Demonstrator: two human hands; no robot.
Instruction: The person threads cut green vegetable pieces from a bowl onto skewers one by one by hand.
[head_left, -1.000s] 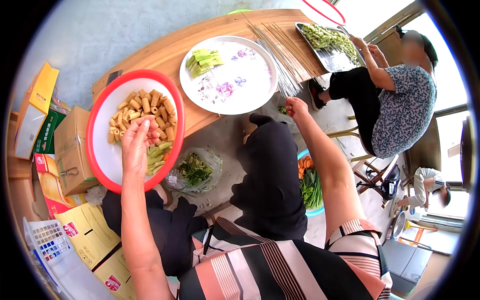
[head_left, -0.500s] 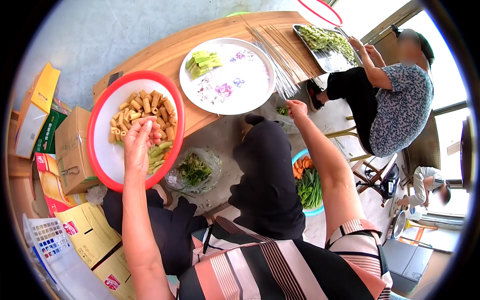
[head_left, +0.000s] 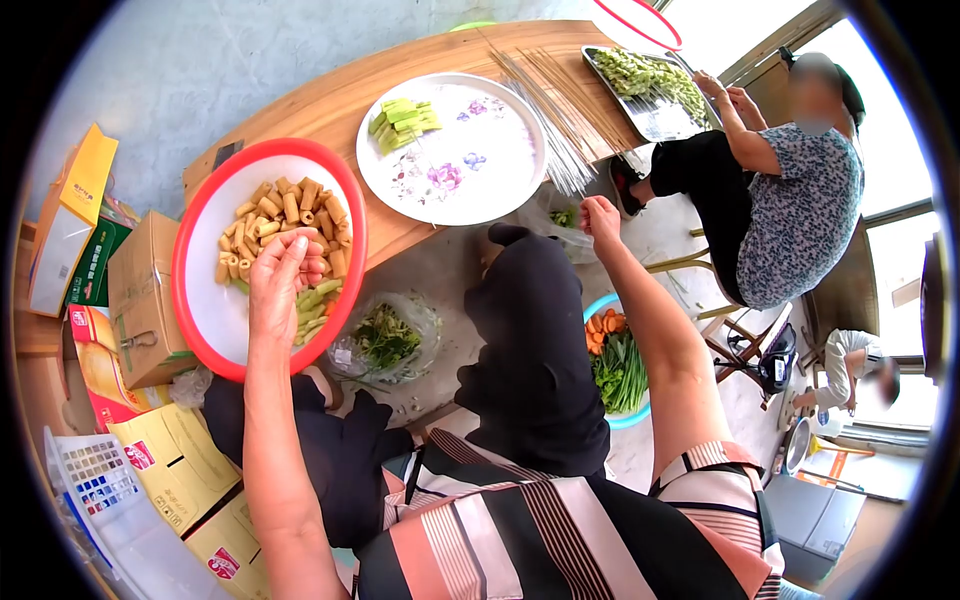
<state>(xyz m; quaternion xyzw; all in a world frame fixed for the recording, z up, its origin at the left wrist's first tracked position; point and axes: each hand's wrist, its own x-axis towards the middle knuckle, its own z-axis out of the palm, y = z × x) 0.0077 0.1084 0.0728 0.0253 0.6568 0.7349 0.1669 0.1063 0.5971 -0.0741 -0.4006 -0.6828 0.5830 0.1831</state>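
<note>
Two hands, both closed, contents indiscernible: left hand (head_left: 285, 272) over the red-rimmed basin (head_left: 222, 322), nearer the brown tubes (head_left: 291, 207) just beyond. Right hand (head_left: 601, 221) beside metal skewers (head_left: 562, 155), which lie lengthwise across the bench (head_left: 320, 108), pointing away from its grip.

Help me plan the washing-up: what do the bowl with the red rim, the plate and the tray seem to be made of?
Bowl: probably smooth plastic; flat, even red and white, soft sheen.
Plate: glossy white with a floral pattern; enamelled metal, ceramic or melamine, the look leaves it open.
Tray: likely bare metal, perhaps stainless steel; silvery and shiny.
</note>
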